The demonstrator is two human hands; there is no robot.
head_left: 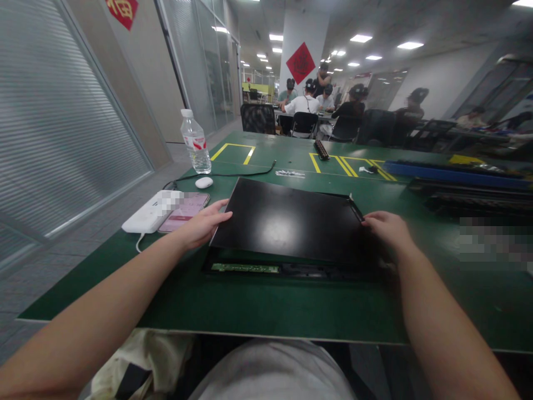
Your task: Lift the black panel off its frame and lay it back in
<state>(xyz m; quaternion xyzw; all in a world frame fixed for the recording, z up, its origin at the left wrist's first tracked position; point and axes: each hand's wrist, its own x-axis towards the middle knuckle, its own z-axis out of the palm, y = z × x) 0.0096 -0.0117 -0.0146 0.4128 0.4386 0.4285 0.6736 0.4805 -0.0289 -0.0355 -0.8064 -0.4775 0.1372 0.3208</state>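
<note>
Here, left fingers [225, 216] holding black panel [283, 219], right fingers [368, 220] pinching frame [320, 271].

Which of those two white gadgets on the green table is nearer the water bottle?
The small rounded one, just in front of the bottle; the larger, flat one lies farther off, beside the phone.

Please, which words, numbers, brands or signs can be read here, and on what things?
"福", it appears, partly cut off: upper-left red sign.
Red pillar sign: character too blurred.
Bottle label: too small.
Phone, white device: partly pixelated, unreadable.
Black panel: no text visible.
</note>
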